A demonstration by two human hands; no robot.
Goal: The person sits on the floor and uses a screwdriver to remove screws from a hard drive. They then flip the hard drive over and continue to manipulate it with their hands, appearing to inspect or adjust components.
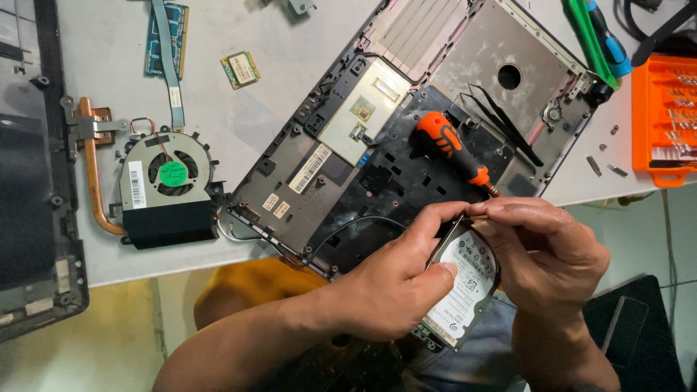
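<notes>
My left hand (396, 279) and my right hand (548, 250) both hold a small laptop hard drive (465, 287) with a white label, tilted up near the table's front edge. The thumb of my left hand rests on the label, and the fingertips of both hands meet at the drive's top edge. Just behind them an orange-handled screwdriver (451, 147) lies on an opened laptop base (363, 189), whose black inner frame and bare metal panels are exposed. Black tweezers (501, 120) lie on the base next to the screwdriver.
A cooling fan with a copper heat pipe (165, 185) lies at the left, beside a dark laptop panel (29, 181). Memory module (165, 40), ribbon cable and small green card (241, 70) lie behind. An orange bit case (664, 116), loose screws (606, 167) and green-and-blue tools (599, 36) are at the right.
</notes>
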